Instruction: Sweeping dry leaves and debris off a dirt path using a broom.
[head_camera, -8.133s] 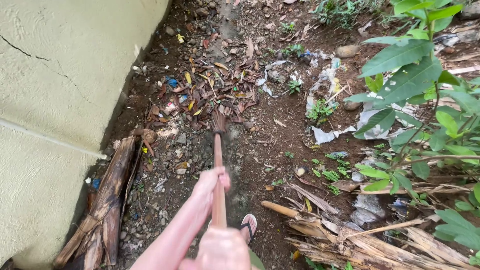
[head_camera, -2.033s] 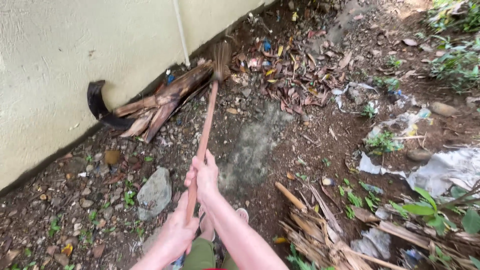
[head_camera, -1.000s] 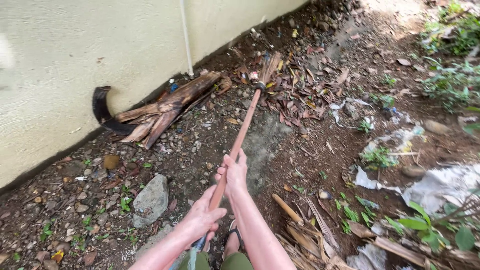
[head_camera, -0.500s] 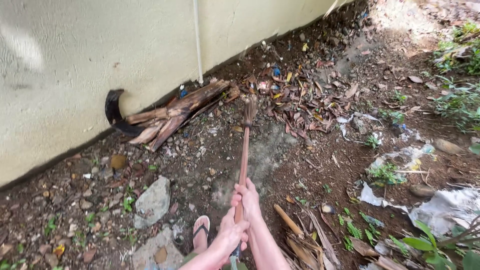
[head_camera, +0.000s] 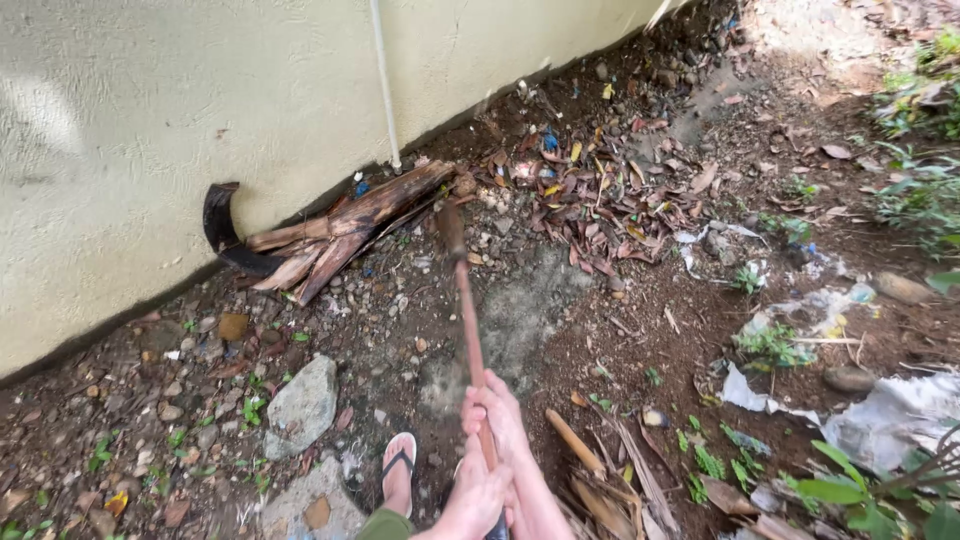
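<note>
Both my hands grip the reddish wooden handle of a broom (head_camera: 467, 318) at the bottom middle of the head view. My right hand (head_camera: 496, 408) is higher on the handle and my left hand (head_camera: 476, 494) is just below it. The broom's dark head (head_camera: 450, 226) rests on the stony dirt beside some rotten wood pieces (head_camera: 340, 226). It is just left of a pile of dry brown leaves (head_camera: 592, 200) mixed with small bits of coloured litter. My foot in a white sandal (head_camera: 400, 470) stands left of my hands.
A pale rough wall (head_camera: 200, 100) with a thin white pipe (head_camera: 383, 80) runs along the left and top. A dark curved piece (head_camera: 217, 222) leans at its base. A grey stone (head_camera: 300, 405) lies lower left. Torn plastic sheeting (head_camera: 880, 410) and green plants (head_camera: 920, 195) are on the right.
Over the last second the broom head has swung from the leaf pile on the right to the dirt beside the wood pieces. Both hands have stayed on the handle.
</note>
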